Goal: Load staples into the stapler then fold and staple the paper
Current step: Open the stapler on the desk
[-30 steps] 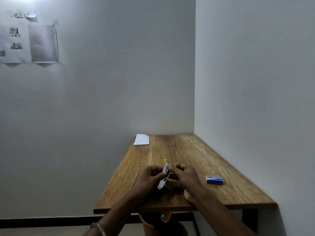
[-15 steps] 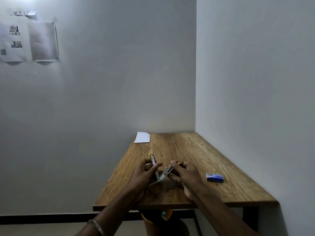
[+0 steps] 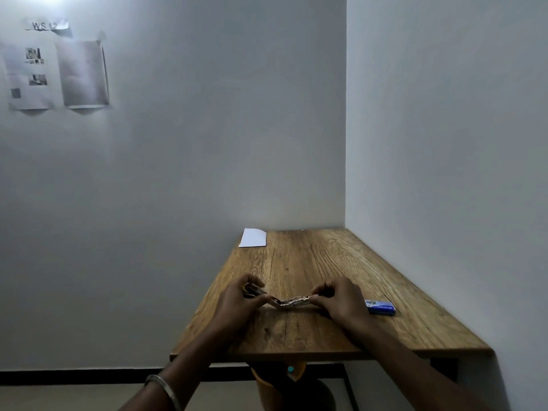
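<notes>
A small metal stapler (image 3: 289,301) with yellow trim lies swung wide apart, almost flat, just above the wooden table (image 3: 311,330). My left hand (image 3: 237,304) grips its left half, fingers curled round it. My right hand (image 3: 338,301) pinches the end of its right half. A blue staple box (image 3: 380,307) sits on the table just right of my right hand. A white sheet of paper (image 3: 253,238) lies at the far left corner of the table.
Walls close the table in at the back and along its right side. Printed sheets (image 3: 56,75) hang on the back wall, upper left. An orange stool (image 3: 278,378) stands under the near edge.
My hands have pulled apart and lowered toward the table, swinging the stapler from a narrow upright V to nearly flat.
</notes>
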`<move>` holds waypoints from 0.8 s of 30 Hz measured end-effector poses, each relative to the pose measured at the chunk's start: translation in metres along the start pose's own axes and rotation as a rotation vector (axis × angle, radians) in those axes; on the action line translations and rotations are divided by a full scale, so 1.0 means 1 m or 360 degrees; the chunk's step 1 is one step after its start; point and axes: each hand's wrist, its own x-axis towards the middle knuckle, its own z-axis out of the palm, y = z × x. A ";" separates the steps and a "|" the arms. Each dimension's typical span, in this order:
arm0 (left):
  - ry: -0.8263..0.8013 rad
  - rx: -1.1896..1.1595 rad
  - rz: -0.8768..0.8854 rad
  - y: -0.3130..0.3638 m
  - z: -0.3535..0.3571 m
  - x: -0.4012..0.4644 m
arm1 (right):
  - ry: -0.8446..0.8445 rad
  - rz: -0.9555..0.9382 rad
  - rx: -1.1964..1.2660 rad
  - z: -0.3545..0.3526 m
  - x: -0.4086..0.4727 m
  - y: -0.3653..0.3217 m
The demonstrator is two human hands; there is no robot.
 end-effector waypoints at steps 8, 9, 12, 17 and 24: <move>0.0071 0.0319 0.0060 -0.008 -0.005 -0.001 | -0.0089 -0.0070 -0.0289 -0.005 -0.001 -0.001; 0.0074 0.0365 0.0073 -0.009 -0.005 -0.001 | -0.0093 -0.0072 -0.0293 -0.006 -0.001 0.000; -0.0011 0.0475 0.0079 -0.010 -0.005 0.000 | -0.0113 -0.0063 -0.0260 -0.009 0.000 0.004; -0.0241 0.0626 0.0070 -0.014 -0.011 0.001 | -0.0080 -0.0049 -0.0247 -0.009 0.002 0.010; -0.0397 0.0774 0.0588 0.010 0.009 0.012 | -0.0116 -0.0023 -0.0197 -0.006 0.003 0.010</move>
